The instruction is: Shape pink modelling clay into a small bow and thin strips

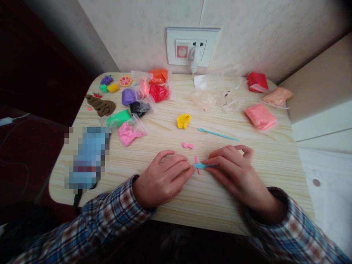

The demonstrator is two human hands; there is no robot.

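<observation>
My right hand [233,172] pinches a light-blue plastic clay tool [201,166], whose flat blade lies across a thin pink clay strip [196,160] on the table. At the blade's other end, the closed fingertips of my left hand [167,178] hold its tip. Just beyond them lies a small pink clay bow shape [188,146]. Farther back sits a torn lump of yellow clay [183,121]. To its right rests a second, thin blue clay tool [218,134].
Bagged clay, including a green pack [119,118] and a red pack [159,93], crowds the back left beside a coiled brown clay piece [103,106]. A blurred phone-like object [89,157] lies left. More packs, one pink [260,116], stand right. Behind is a wall socket [192,47].
</observation>
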